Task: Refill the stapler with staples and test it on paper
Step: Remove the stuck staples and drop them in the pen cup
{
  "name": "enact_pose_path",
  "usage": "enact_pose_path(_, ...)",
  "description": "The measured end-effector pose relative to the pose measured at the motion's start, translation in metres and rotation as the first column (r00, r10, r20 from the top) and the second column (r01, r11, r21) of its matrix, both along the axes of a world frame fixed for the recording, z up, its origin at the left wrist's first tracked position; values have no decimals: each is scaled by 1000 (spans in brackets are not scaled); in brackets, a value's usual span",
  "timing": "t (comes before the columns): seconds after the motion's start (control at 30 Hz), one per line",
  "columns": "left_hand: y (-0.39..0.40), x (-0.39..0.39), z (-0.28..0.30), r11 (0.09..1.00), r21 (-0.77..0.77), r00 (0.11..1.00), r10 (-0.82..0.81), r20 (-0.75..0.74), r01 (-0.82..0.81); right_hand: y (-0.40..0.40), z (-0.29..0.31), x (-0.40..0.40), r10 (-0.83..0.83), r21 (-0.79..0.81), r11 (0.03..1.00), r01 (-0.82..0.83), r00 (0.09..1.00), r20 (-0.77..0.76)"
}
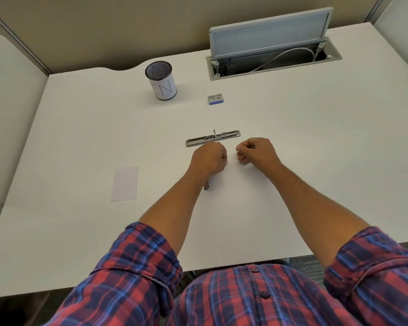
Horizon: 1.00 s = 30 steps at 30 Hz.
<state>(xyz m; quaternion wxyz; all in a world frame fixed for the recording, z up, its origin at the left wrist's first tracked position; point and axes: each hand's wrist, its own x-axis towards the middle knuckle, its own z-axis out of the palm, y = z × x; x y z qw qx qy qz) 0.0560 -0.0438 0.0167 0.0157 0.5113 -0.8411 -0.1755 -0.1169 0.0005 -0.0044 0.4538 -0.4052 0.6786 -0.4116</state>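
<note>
A white desk [292,184] lies before me, beige partition walls behind it. Far left lies a slip of paper [125,184]; farther back stands a mesh pen cup [161,80]. My left hand [209,158] is curled into a fist over a small metal piece [206,184] that pokes out under my wrist. The stapler [212,138] lies opened flat just beyond my knuckles, the staple box [215,99] behind it. My right hand [257,151] has its fingers curled; whether they pinch anything I cannot tell. An open cable hatch [273,60] sits back right.
</note>
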Motion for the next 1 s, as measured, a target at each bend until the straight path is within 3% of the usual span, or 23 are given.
enact_pose_path(0.2, -1, -10, -1, 993, -49, 984, -100, 148, 109, 2, 0, -3, -15, -2, 1000, 15, 1000, 15)
enact_pose_path(0.43, 1, -17, 4, 938, -121, 897, -265, 354, 324, 1, 0, -3, -16, -4, 1000, 16, 1000, 18)
enact_pose_path(1.0, -3, -9, -7, 890, -160, 874, -362, 323, 427, -1, -5, -5, -29, 3, 1000, 29, 999, 13)
